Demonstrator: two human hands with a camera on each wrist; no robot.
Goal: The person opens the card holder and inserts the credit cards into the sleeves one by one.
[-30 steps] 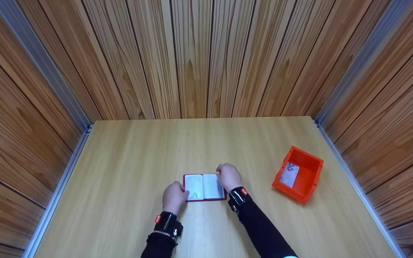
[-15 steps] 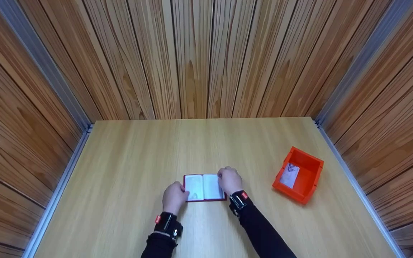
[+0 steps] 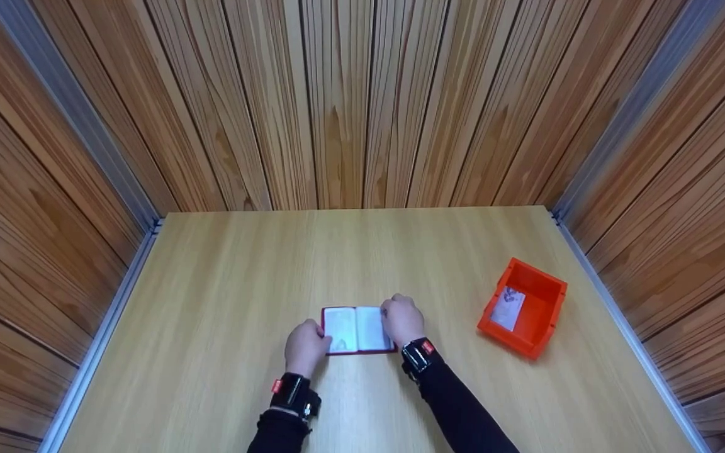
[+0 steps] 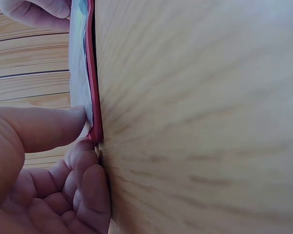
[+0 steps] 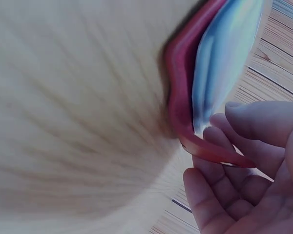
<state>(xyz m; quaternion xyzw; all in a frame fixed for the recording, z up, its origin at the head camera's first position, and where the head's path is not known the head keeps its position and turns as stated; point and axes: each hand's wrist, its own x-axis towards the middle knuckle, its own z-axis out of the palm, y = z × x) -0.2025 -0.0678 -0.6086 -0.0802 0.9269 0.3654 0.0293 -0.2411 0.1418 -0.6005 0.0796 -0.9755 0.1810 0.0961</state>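
From where I stand, the person's left hand (image 3: pixel 306 347) pinches the near left corner of a red-covered booklet with pale, glossy pages (image 3: pixel 341 327), spread flat near the desk's front middle. The right hand (image 3: pixel 404 319) has its fingers curled round the opposite edge, where the cover bends upward; whether its thumb presses the page is hard to make out. Hands hide both outer margins. Each black wristband (image 3: pixel 291 391) bears a small red tag (image 3: pixel 277 384), its lettering unreadable; the dark sleeves (image 3: pixel 279 433) run out of sight below. Desk stretches well beyond the booklet to the plank wall (image 3: pixel 337 107). Farther right, near the desk's side edge, a tilted orange-red plastic bin (image 3: pixel 542 302) holds a pale printed card (image 3: pixel 508 308), its print illegible.
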